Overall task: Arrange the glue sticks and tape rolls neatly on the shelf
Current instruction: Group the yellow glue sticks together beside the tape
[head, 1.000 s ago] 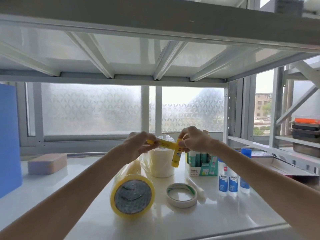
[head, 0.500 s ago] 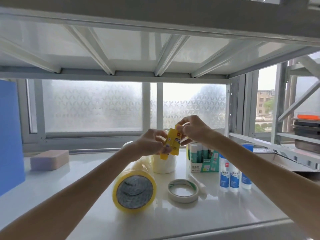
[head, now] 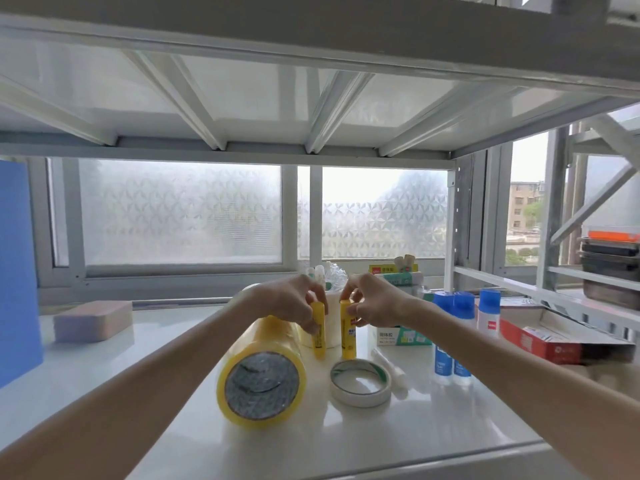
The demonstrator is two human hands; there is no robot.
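Note:
Two yellow glue sticks stand upright side by side on the white shelf (head: pixel 145 368). My left hand (head: pixel 294 303) grips the top of the left glue stick (head: pixel 318 336). My right hand (head: pixel 372 301) pinches the top of the right glue stick (head: pixel 348 336). A stack of yellow tape rolls (head: pixel 263 372) lies on its side in front of my left hand. A flat white tape roll (head: pixel 360 382) lies in front of the sticks. A white glue stick (head: pixel 388 367) lies beside it.
Blue-capped glue bottles (head: pixel 450 341) stand to the right, with a green box of glue sticks (head: pixel 398 336) behind. A red box (head: pixel 554 341) lies far right. A white roll (head: pixel 332 323) stands behind the yellow sticks. A pink block (head: pixel 93 320) and blue board (head: pixel 17 271) sit left.
Both hands came down from chest height, and the two yellow glue sticks, held together in the air before, now stand upright on the shelf.

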